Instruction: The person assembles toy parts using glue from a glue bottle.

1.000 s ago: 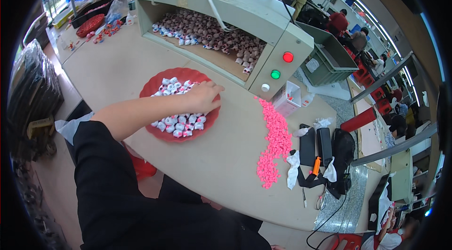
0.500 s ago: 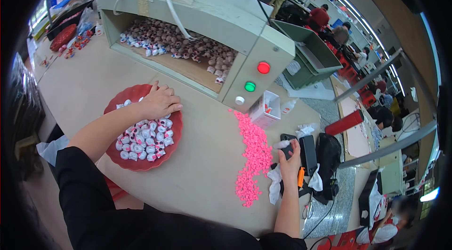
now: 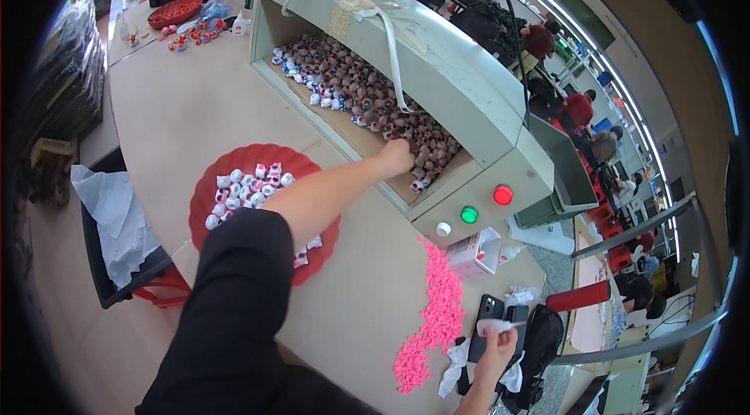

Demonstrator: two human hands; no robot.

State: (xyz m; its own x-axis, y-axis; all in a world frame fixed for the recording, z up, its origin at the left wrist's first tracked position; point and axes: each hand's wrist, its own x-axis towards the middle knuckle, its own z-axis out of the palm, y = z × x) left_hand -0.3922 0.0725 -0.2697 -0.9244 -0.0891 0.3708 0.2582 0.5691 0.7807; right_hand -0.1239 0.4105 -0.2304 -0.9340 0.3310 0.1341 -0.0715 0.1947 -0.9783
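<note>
My left hand [image 3: 397, 157] reaches into the opening of a pale green machine [image 3: 375, 32], at the near edge of a heap of small figurine pieces [image 3: 367, 95]. It looks closed, but its fingertips are hidden, and I cannot make out whether it holds anything. Below my left forearm is a red scalloped bowl [image 3: 205, 200] with several white, pink-marked pieces [image 3: 248, 190] in it, partly covered by my arm. My right hand [image 3: 498, 351] is closed around a small white bottle with a thin tip [image 3: 494, 326], held above phones [image 3: 490, 309] on the table.
Bright pink small pieces [image 3: 437, 313] lie in a long strip between the bowl and my right hand. A white box [image 3: 476, 252] stands by the machine's buttons. A red cylinder [image 3: 578, 296] and a grey metal rail [image 3: 641, 349] are at right; a black bin [image 3: 117, 243] stands at left.
My left hand has left the bowl and moved right and away into the machine's opening. My right hand still holds the bottle, its tip now showing. The whole view has shifted.
</note>
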